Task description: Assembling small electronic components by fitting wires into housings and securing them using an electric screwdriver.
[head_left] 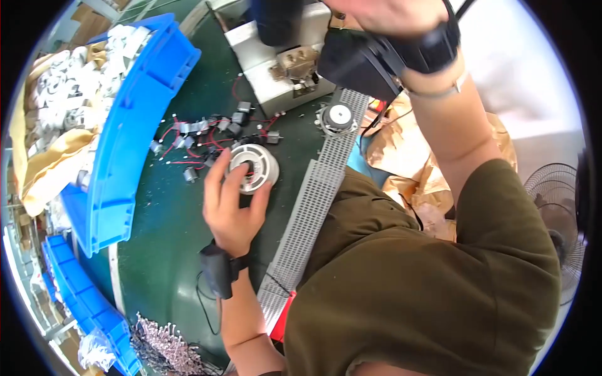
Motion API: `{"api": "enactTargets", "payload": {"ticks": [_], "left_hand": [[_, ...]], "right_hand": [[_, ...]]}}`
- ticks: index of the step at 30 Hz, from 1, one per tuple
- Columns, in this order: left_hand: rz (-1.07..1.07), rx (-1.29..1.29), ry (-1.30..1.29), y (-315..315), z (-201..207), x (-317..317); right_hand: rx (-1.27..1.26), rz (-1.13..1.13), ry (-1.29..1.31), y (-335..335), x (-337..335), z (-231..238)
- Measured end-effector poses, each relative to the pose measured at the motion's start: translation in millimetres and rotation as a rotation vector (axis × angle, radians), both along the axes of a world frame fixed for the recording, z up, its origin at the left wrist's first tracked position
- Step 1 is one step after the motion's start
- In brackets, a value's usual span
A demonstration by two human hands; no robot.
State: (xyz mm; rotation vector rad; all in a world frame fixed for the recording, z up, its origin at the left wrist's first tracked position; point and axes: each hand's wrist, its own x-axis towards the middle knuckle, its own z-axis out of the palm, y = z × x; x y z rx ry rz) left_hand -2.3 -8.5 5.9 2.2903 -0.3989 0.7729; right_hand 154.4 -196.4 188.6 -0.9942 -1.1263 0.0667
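Observation:
My left hand (235, 207) is at a white round plastic housing (268, 164) on the green tabletop. Its thumb touches the near rim, and the other fingers curve over the left side and centre, gripping it. Red wire shows inside the ring. Beyond it lie several small grey motors (235, 130) with red and black leads. My right hand (395, 14) is raised at the top edge, its fingers largely cut off by the frame. Near it hang a blurred dark cylinder (276, 20) and a metal fixture (298, 66) on a pale block.
A blue bin (135, 119) of white plastic parts stands at the left, with another blue bin (88, 294) nearer. A perforated metal strip (310, 203) edges the table and carries a round part with a white centre (339, 116). Bundled wires (166, 344) lie at lower left.

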Motion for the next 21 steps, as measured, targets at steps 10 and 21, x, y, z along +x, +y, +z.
{"api": "enactTargets", "payload": {"ticks": [10, 21], "left_hand": [[0.009, 0.052, 0.015, 3.0, -9.5, -7.5], [0.015, 0.043, 0.021, 3.8, -11.6, -7.6]], "right_hand": [[-0.029, -0.404, 0.231, -15.1, -5.3, -69.7], [-0.089, -0.495, 0.176, -14.9, -3.8, -73.4]]}}
